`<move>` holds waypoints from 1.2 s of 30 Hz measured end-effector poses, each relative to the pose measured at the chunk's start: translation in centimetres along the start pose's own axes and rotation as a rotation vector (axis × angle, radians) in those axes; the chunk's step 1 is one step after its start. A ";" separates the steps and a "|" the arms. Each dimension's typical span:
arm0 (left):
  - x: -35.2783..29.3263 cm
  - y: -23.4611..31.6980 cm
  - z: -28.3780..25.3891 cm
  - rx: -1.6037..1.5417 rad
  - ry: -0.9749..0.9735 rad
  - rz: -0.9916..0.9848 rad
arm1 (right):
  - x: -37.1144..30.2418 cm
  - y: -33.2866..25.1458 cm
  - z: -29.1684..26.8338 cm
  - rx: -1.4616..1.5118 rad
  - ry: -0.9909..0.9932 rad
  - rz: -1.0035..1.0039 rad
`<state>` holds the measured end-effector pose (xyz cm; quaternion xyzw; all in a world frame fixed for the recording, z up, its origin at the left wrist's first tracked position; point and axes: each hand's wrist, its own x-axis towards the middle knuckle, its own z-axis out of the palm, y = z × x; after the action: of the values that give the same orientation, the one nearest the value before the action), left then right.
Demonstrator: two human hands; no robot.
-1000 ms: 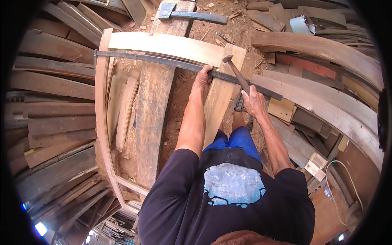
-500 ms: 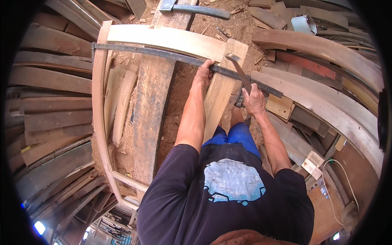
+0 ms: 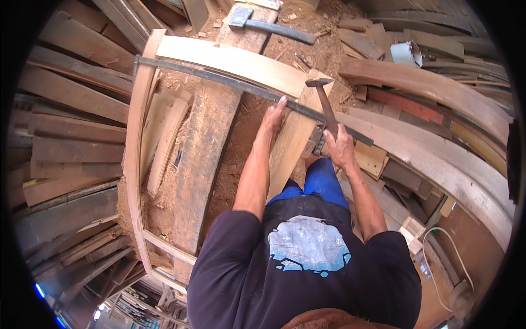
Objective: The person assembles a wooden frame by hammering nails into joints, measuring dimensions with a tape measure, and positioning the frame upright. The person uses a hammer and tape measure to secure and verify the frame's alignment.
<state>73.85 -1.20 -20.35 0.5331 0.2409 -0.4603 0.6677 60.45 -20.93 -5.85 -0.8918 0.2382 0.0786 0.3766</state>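
Holding a hammer (image 3: pixel 330 112) in the right hand (image 3: pixel 342 147), closed round the near end of the handle, with the head above the far end of a frame's right rail (image 3: pixel 295 140). Crossing over a dark clamp (image 3: pixel 219 80) with that handle; whether touching, cannot tell. Grasping the clamp with the left hand (image 3: pixel 273 114), just left of the right rail, thumb on top, fingers partly hidden. Stretched from left to right across the pale frame (image 3: pixel 134 148), just near of the far rail (image 3: pixel 235 57): the same clamp, hooked past the left side and jutting out beyond the right. Beneath the frame, lengthwise between its sides, a worn beam (image 3: pixel 203 159). Left of the beam, inside the frame, loose strips (image 3: pixel 167 147). On the beam's far part, an axe (image 3: pixel 279 31), head to the left. Farther out at left, stacked boards (image 3: pixel 76 148); at right, long curved boards (image 3: pixel 433 148); at far right, a whitish cup (image 3: pixel 405 54), tipped over.
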 end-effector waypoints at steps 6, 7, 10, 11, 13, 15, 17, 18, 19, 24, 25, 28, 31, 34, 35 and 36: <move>-8.5 1.7 1.1 -0.852 -0.266 0.126 | 1.4 -6.6 -1.0 0.248 -0.137 -0.058; -9.2 2.0 1.5 -0.913 -0.315 0.187 | 1.8 -7.6 -1.0 0.286 -0.156 -0.070; -10.6 3.4 2.5 -1.012 -0.344 0.285 | 3.3 -9.3 -0.5 0.292 -0.147 -0.214; -11.5 4.5 3.5 -1.014 -0.283 0.308 | 3.9 -9.7 -0.5 0.298 -0.156 -0.257; -12.8 5.9 4.6 -1.010 -0.312 0.380 | 4.8 -10.0 0.0 0.311 -0.175 -0.337; -13.1 6.6 5.1 -1.008 -0.326 0.447 | 5.6 -10.2 0.9 0.268 -0.200 -0.401; -12.3 6.3 5.2 -0.921 -0.299 0.511 | 6.6 -11.0 1.7 0.264 -0.207 -0.458; -11.8 5.9 5.3 -0.900 -0.284 0.529 | 6.7 -11.4 1.9 0.288 -0.206 -0.480; -11.5 5.7 5.6 -0.878 -0.268 0.548 | 6.9 -11.7 2.3 0.314 -0.205 -0.503; -10.4 4.3 7.0 -0.811 -0.103 0.625 | 8.2 -10.3 4.3 0.071 -0.234 -0.406; -10.6 4.4 7.0 -0.863 -0.129 0.645 | 8.3 -10.9 4.1 0.094 -0.260 -0.387; -9.6 3.5 6.4 -0.954 -0.025 0.618 | 8.8 -11.4 4.9 0.199 -0.285 -0.352; -9.2 3.3 3.1 -0.852 -0.111 0.572 | 9.0 -12.6 6.6 0.370 -0.321 -0.231; -11.2 5.0 -0.6 -0.725 -0.184 0.462 | 8.6 -13.8 8.1 0.555 -0.398 -0.191; -11.9 5.5 -1.8 -0.689 -0.192 0.442 | 8.2 -14.4 8.6 0.631 -0.420 -0.181; -11.8 5.1 -3.1 -0.693 -0.221 0.449 | 7.8 -15.0 9.0 0.551 -0.426 -0.155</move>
<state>73.38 5.94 -9.24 0.2641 0.1863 -0.2497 0.9128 74.94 -8.34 -5.18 -0.7358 0.0981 0.1667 0.6490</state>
